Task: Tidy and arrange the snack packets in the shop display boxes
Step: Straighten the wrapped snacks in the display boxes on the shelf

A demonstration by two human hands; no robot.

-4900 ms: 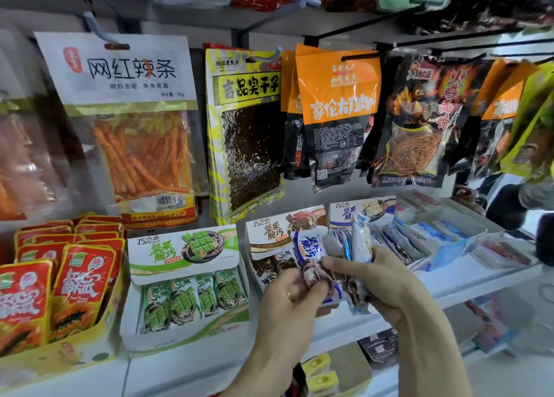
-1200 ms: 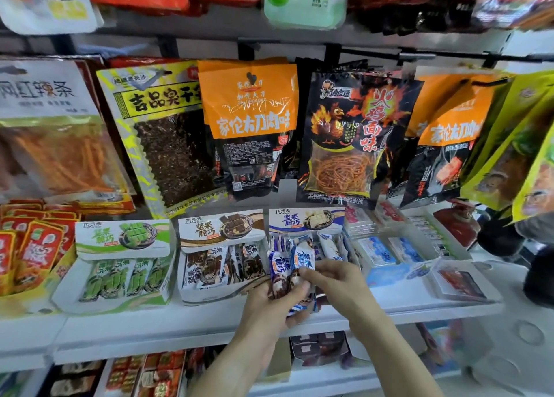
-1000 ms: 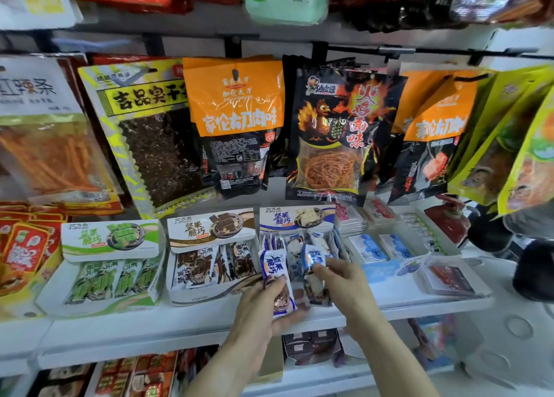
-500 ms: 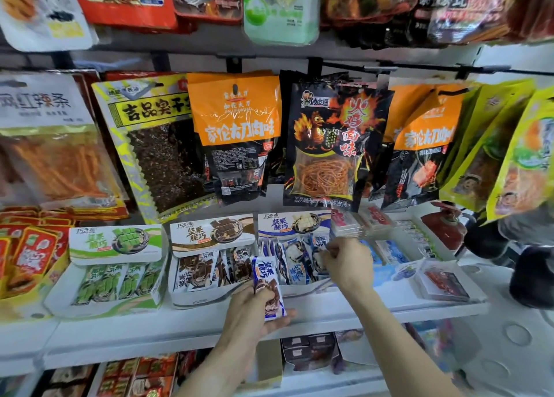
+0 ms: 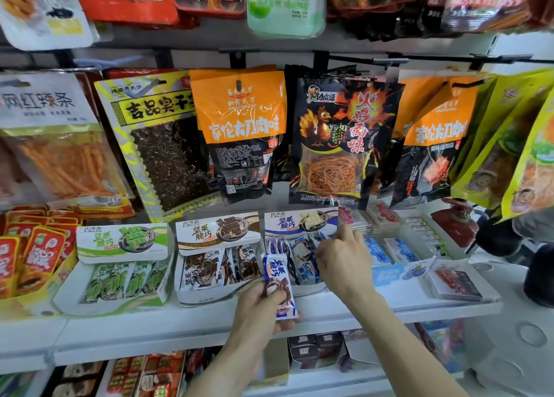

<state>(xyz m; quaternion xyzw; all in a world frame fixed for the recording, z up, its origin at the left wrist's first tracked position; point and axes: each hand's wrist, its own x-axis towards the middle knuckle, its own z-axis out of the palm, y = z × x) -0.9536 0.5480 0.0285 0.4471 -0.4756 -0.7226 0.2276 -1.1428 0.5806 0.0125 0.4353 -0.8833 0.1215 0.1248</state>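
Three snack display boxes stand side by side on the white shelf [image 5: 180, 324]: a green one [image 5: 120, 240], a brown one [image 5: 215, 231] and a blue one [image 5: 299, 221]. My left hand [image 5: 257, 306] grips a blue-and-white snack packet [image 5: 278, 282] upright in front of the gap between the brown and blue boxes. My right hand [image 5: 344, 258] reaches into the blue box, its fingers on the blue packets [image 5: 299, 258] that stand inside; the index finger points up toward the box's lid. Whether it pinches a packet is hidden.
Large hanging snack bags [image 5: 239, 132] fill the rail above the boxes. Red packets in a yellow box [image 5: 33, 261] sit at the left, flat clear boxes [image 5: 389, 249] at the right. A lower shelf [image 5: 314, 351] holds more cartons.
My right hand has put its packet into the blue box and stays there on the packets. My left hand still holds one packet, slightly nearer the shelf edge.
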